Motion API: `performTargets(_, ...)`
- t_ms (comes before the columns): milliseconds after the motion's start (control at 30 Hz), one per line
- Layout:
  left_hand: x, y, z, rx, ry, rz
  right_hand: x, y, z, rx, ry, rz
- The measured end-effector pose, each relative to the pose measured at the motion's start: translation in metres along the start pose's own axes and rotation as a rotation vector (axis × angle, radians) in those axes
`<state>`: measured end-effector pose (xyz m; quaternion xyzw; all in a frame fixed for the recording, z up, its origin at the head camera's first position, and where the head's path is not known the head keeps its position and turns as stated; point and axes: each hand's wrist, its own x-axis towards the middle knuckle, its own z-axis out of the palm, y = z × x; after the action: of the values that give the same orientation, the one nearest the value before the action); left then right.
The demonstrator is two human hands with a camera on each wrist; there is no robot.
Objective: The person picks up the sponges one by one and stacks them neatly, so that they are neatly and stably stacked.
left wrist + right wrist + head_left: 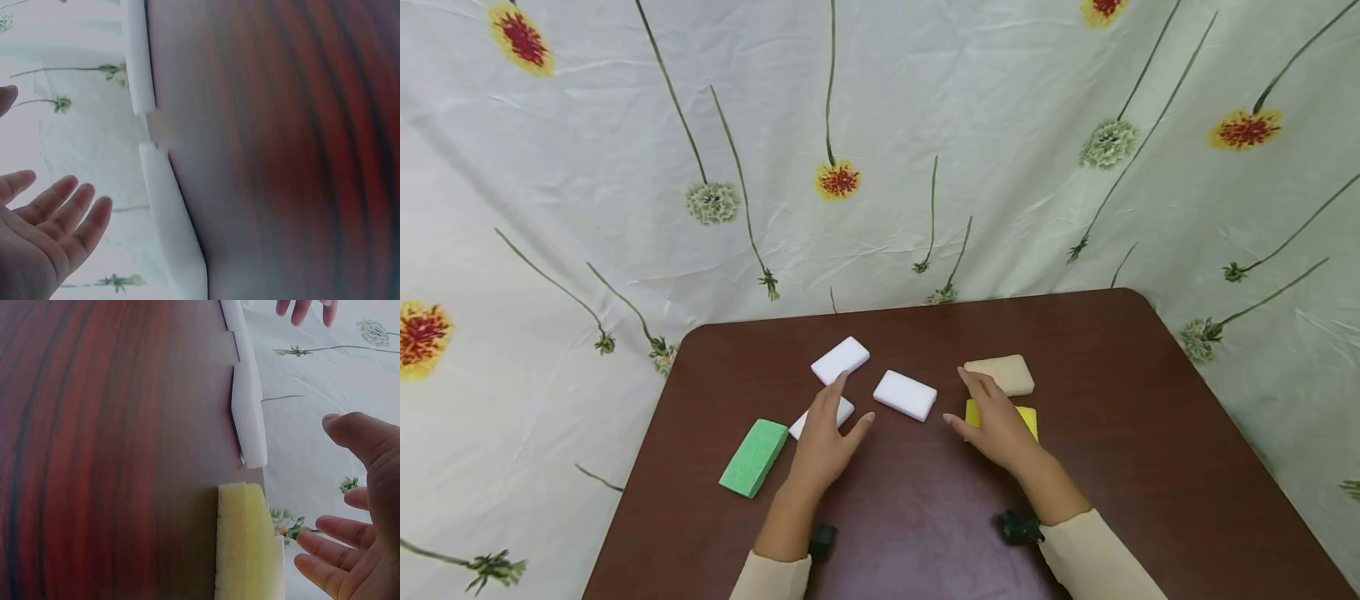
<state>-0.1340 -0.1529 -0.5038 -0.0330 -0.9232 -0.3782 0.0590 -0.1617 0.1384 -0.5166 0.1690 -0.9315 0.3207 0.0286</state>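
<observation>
My left hand (820, 450) hovers over the near white block (837, 419), partly covering it, with fingers spread and nothing held. Left of that hand lies a green sponge (754, 458). Two more white blocks, a far one (840, 360) and a middle one (905, 395), lie beyond and between the hands. My right hand (1000, 427) is held over a yellow sponge (1028, 419) and hides part of it; its fingers are relaxed and grip nothing. Just behind the yellow sponge is a beige sponge (1003, 374). In the right wrist view, the yellow sponge (244, 544) stands apart from the fingers.
Everything lies on a dark reddish-brown table (1135, 467) with rounded far corners. A white cloth (880, 108) printed with flowers hangs behind the table and along its sides. A dark band with a small device (1019, 527) sits at the right wrist.
</observation>
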Motion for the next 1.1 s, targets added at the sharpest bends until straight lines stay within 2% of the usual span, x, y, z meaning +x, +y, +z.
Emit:
performTargets(133, 0.001, 0.004, 0.009, -0.103, -0.049, -0.017, 0.002, -0.003, 0.004, -0.004, -0.023, 0.018)
performTargets(267, 0.003, 0.006, 0.015, -0.252, -0.125, -0.085, 0.004, -0.007, 0.008, 0.007, -0.038, 0.022)
performTargets(367, 0.004, 0.007, 0.018, -0.324, -0.177, -0.151, 0.005, -0.010, 0.011, 0.010, -0.045, 0.024)
performTargets(500, 0.005, 0.006, 0.021, -0.350, -0.215, -0.199, 0.006, -0.015, 0.015, 0.028, -0.058, 0.046)
performTargets(733, 0.007, 0.003, 0.025, -0.316, -0.230, -0.245, 0.007, -0.018, 0.027, 0.024, -0.102, 0.068)
performTargets(967, 0.011, 0.000, 0.028, -0.381, -0.248, -0.263, 0.010, -0.020, 0.034, -0.003, -0.125, 0.062)
performTargets(1100, 0.013, -0.001, 0.028, -0.376, -0.256, -0.266, 0.012, -0.022, 0.036, -0.006, -0.139, 0.068)
